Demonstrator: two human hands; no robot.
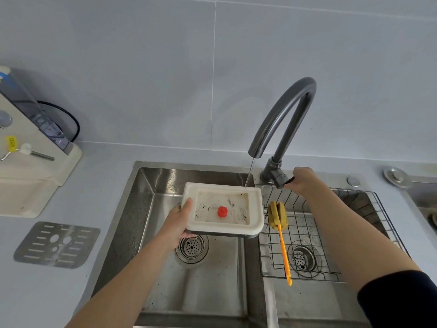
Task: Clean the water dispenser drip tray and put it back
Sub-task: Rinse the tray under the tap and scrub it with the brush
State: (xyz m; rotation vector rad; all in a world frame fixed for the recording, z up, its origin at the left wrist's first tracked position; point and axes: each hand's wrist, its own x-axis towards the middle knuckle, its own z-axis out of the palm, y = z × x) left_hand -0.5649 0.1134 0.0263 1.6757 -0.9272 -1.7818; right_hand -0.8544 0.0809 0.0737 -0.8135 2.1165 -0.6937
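Observation:
My left hand [180,220] grips the left edge of the white drip tray [255,210] and holds it level over the left sink basin. Dark specks dirty the tray's inside, and a small red float [222,212] sits in its middle. A thin stream of water runs from the grey faucet [283,110] into the tray's far right corner. My right hand [301,179] is closed on the faucet's lever handle [289,180]. The tray's metal grille [56,245] lies flat on the counter at left. The water dispenser [30,147] stands at the far left.
A yellow sponge brush with an orange handle [280,229] lies in a wire rack [331,233] over the right basin. The steel sink [142,221] has drain strainers in both basins. A tiled wall is behind. Round metal fittings sit on the counter at right.

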